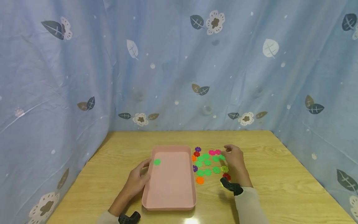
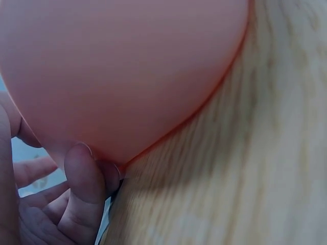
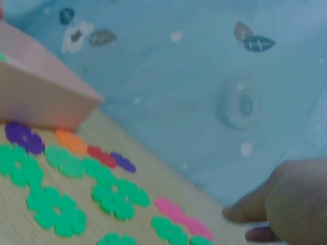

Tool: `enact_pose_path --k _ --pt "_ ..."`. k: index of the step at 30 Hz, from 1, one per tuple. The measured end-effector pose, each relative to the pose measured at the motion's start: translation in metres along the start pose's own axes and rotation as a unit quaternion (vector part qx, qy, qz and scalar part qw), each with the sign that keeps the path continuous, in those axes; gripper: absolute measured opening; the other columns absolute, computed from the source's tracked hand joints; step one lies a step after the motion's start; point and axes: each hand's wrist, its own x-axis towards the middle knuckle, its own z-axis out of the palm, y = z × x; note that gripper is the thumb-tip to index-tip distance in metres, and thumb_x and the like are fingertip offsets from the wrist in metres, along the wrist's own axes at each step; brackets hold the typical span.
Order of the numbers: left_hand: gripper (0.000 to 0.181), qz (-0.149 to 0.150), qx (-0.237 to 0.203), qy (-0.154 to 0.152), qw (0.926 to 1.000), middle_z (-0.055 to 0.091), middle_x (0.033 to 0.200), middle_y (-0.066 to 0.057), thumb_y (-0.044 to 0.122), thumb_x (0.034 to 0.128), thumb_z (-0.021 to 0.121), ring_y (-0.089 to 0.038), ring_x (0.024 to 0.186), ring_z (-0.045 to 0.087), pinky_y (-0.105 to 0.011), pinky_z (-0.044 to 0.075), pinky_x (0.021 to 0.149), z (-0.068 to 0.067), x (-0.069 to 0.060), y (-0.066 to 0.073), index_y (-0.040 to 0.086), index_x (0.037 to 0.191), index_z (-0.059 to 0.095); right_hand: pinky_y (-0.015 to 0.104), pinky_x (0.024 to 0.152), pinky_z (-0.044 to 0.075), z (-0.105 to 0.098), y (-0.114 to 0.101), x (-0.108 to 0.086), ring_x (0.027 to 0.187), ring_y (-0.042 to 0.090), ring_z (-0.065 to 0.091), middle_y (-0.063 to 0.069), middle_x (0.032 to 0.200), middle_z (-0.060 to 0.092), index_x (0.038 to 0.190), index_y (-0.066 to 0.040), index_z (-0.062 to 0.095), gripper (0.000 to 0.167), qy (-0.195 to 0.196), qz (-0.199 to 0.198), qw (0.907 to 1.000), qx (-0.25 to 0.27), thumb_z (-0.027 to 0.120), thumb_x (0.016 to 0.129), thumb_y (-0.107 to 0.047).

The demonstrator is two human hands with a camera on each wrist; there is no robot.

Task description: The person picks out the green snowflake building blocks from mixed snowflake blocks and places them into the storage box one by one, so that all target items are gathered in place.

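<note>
A shallow pink tray [image 1: 172, 188] lies on the table, with one green flower-shaped plastic piece [image 1: 157, 162] inside near its far left corner. My left hand [image 1: 136, 179] holds the tray's left side; the left wrist view shows the thumb [image 2: 84, 171] against the wall and other fingers by the rim. Right of the tray are several flat flower pieces, among them green [image 1: 207, 172], pink [image 1: 212, 152] and orange [image 1: 199, 180] ones. My right hand [image 1: 236, 158] is at their far right end, fingers bent, with no piece visible between fingertip and thumb in the right wrist view.
Purple [image 1: 198, 149], red [image 1: 197, 154] and yellow-green [image 1: 224, 169] pieces lie among the others. A red piece [image 1: 227, 176] is close to the right wrist's black band [image 1: 231, 186]. Blue patterned curtain [image 1: 173, 62] stands behind the wooden table [image 1: 285, 186].
</note>
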Motion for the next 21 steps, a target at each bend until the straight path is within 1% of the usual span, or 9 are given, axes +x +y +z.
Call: enact_pose_path --k 3,6,9,12,15,17,19,21 --pt "0.056 -0.002 -0.005 0.003 1.0000 0.054 0.142 -0.019 0.002 0.0942 0.056 -0.027 0.093 0.071 -0.031 0.057 0.067 0.001 -0.001 0.001 0.009 0.149 0.049 0.061 0.094 0.046 -0.001 0.008 -0.001 0.117 0.051 0.054 0.033 0.130 0.059 0.136 0.009 0.057 0.049 -0.012 0.018 0.9986 -0.048 0.062 0.095 -0.019" --pt "0.057 -0.009 -0.003 0.008 0.9999 0.054 0.143 -0.019 0.001 0.0928 0.055 -0.029 0.099 0.070 -0.031 0.057 0.068 0.001 -0.003 0.001 0.010 0.149 0.050 0.064 0.096 0.041 0.002 0.012 -0.001 0.119 0.055 0.049 0.029 0.128 0.062 0.132 0.007 0.061 0.049 -0.022 0.036 0.9966 -0.071 0.065 0.092 -0.022" --pt "0.058 -0.014 0.008 0.008 0.9998 0.054 0.143 -0.019 0.001 0.0924 0.054 -0.030 0.101 0.070 -0.031 0.057 0.069 0.001 -0.004 0.002 0.011 0.150 0.049 0.065 0.094 0.037 0.006 0.014 -0.001 0.119 0.056 0.045 0.024 0.122 0.067 0.126 0.002 0.066 0.045 -0.021 0.048 0.9952 -0.083 0.069 0.089 -0.023" --pt "0.058 -0.018 0.007 0.008 0.9998 0.053 0.143 -0.019 0.002 0.0921 0.053 -0.029 0.097 0.070 -0.031 0.057 0.067 0.001 -0.006 0.002 0.011 0.150 0.049 0.065 0.094 0.034 0.010 0.016 0.001 0.118 0.055 0.043 0.021 0.115 0.069 0.121 0.000 0.069 0.040 -0.018 0.050 0.9945 -0.090 0.072 0.088 -0.023" --pt "0.058 -0.011 0.004 0.009 0.9999 0.054 0.143 -0.018 0.003 0.0929 0.054 -0.028 0.096 0.070 -0.031 0.057 0.067 0.002 -0.005 0.002 0.011 0.150 0.049 0.066 0.094 0.033 0.009 0.016 0.003 0.116 0.054 0.044 0.021 0.112 0.069 0.117 0.000 0.069 0.037 -0.010 0.046 0.9951 -0.087 0.073 0.086 -0.020" --pt "0.057 -0.004 0.004 0.009 0.9999 0.054 0.142 -0.018 0.003 0.0934 0.055 -0.029 0.099 0.070 -0.031 0.058 0.069 0.003 -0.004 0.003 0.011 0.150 0.049 0.066 0.094 0.033 0.007 0.017 0.004 0.114 0.054 0.046 0.020 0.110 0.069 0.114 -0.001 0.069 0.035 -0.004 0.042 0.9953 -0.088 0.075 0.084 -0.019" --pt "0.057 -0.002 0.003 0.006 1.0000 0.054 0.142 -0.018 0.003 0.0936 0.055 -0.031 0.103 0.070 -0.031 0.058 0.071 0.004 -0.004 0.003 0.010 0.150 0.049 0.065 0.093 0.034 0.006 0.018 0.005 0.111 0.052 0.050 0.019 0.108 0.069 0.112 -0.001 0.069 0.034 -0.004 0.041 0.9954 -0.087 0.076 0.084 -0.018" --pt "0.058 -0.003 0.000 0.005 1.0000 0.053 0.143 -0.019 0.003 0.0930 0.054 -0.034 0.104 0.070 -0.032 0.059 0.071 0.005 -0.005 0.004 0.009 0.150 0.048 0.065 0.092 0.034 0.006 0.019 0.005 0.107 0.049 0.054 0.017 0.105 0.071 0.111 -0.003 0.069 0.030 -0.003 0.040 0.9959 -0.081 0.075 0.084 -0.017"
